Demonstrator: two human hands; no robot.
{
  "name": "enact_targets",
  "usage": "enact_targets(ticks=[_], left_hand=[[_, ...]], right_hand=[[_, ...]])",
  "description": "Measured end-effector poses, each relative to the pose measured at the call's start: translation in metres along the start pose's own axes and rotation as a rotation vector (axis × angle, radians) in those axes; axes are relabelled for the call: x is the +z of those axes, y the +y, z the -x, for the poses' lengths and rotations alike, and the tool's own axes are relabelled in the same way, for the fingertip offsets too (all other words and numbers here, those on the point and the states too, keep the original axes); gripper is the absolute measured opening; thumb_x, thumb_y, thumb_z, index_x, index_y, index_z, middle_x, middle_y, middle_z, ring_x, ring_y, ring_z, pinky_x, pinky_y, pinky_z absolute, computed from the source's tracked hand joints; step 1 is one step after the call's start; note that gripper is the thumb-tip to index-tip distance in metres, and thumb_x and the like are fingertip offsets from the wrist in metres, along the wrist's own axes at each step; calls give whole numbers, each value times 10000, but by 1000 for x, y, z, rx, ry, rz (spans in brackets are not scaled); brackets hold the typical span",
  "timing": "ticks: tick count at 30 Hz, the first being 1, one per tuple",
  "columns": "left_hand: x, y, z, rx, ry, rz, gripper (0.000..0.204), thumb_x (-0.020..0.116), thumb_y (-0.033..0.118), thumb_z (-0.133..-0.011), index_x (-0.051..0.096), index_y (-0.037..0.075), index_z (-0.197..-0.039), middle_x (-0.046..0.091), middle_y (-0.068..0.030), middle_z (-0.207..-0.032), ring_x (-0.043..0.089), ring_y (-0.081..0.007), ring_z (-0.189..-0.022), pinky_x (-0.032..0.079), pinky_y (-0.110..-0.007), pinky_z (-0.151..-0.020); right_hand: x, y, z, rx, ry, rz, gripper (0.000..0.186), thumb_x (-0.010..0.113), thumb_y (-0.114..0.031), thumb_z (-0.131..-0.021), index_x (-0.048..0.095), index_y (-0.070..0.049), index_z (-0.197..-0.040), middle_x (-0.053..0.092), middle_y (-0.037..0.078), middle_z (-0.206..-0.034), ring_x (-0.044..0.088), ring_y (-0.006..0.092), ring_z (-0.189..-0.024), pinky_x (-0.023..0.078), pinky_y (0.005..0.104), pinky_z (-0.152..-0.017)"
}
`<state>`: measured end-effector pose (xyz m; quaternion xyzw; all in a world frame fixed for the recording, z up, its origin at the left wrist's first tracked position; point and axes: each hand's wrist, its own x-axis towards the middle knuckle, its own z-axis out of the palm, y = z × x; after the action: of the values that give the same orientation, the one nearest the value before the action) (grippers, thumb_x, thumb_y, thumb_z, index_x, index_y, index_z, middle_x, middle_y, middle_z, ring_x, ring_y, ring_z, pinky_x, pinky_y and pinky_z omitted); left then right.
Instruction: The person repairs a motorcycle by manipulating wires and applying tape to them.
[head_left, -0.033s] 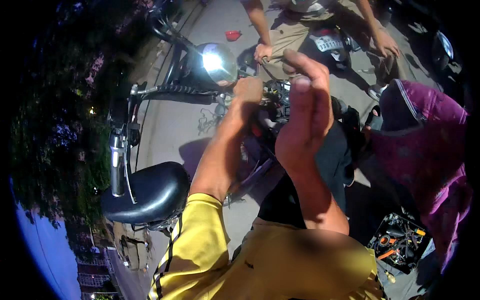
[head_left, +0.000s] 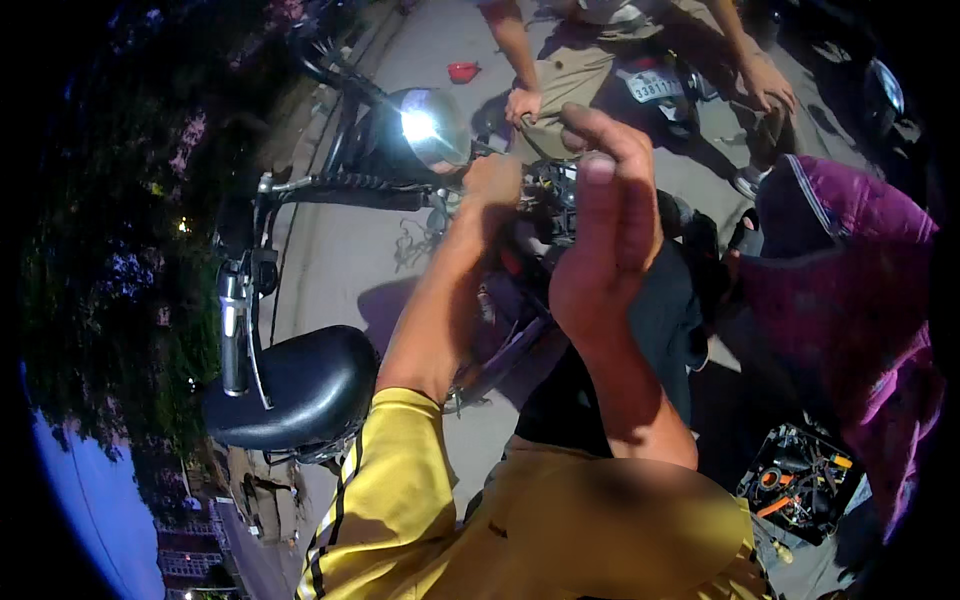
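From my remote station, head view: left hand [head_left: 493, 183] curled, its fingertips hidden behind the knuckles, so I cannot tell whether they grip anything; it lies at a dark, cluttered assembly of motorcycle parts with bare metal pieces [head_left: 548, 192], just beside a round, shiny metal lamp housing [head_left: 440, 135] carrying a hard glare. Right hand [head_left: 612, 225] raised nearer the camera, fingers bent over toward the thumb with a narrow gap; I cannot make out a held object. The assembly sits between and beyond the hands, partly covered by the right one. Left of it, I log a metal handlebar with a silver-and-black grip [head_left: 234, 335] above a glossy black padded seat [head_left: 295, 388]. Farther out: a co-worker's hand [head_left: 522, 104] rests at khaki trousers [head_left: 575, 85]; a small red bowl-like object [head_left: 463, 72] lies on grey pavement [head_left: 425, 45]. Right: a purple jacket [head_left: 850, 270], and below it a black open toolbox holding orange-handled tools [head_left: 775, 505].
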<state>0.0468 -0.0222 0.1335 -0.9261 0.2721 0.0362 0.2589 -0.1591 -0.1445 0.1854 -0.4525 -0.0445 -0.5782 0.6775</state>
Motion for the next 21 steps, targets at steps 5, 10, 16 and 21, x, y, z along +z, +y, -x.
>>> enact_targets(ticks=[5, 10, 16, 21], left_hand=[[-1, 3, 5, 5, -27, -41, 201, 725, 241, -886, 823, 67, -910, 807, -224, -946, 821, -371, -924, 638, -471, -748], [11, 8, 6, 15, 132, -110, 184, 758, 267, -873, 826, 96, -892, 817, -183, -926, 827, -339, -884, 636, -467, -712], [31, -9, 3, 127, 259, -109, 137, 767, 231, -842, 809, 104, -814, 799, -171, -847, 811, -350, -778, 603, -487, -623], [41, -19, 4, 192, 391, -49, 175, 754, 236, -830, 789, 67, -802, 784, -186, -846, 790, -387, -753, 585, -503, -631]], right_hand=[[-21, 24, 16, 185, -31, 105, 330, 507, -217, -1148, 686, 31, -1272, 671, 143, -1187, 651, 235, -1108, 493, 351, -1018], [-39, 61, 37, 324, -88, 246, 330, 537, -286, -1141, 686, -8, -1241, 671, 180, -1145, 675, 347, -1061, 519, 412, -973], [-50, 107, 65, 400, -133, 338, 269, 603, -265, -1112, 715, -34, -1194, 696, 195, -1130, 682, 410, -1068, 534, 470, -952], [-39, 149, 86, 319, -139, 390, 133, 680, -178, -1047, 703, -64, -1110, 682, 175, -1063, 663, 439, -1028, 539, 507, -911]])
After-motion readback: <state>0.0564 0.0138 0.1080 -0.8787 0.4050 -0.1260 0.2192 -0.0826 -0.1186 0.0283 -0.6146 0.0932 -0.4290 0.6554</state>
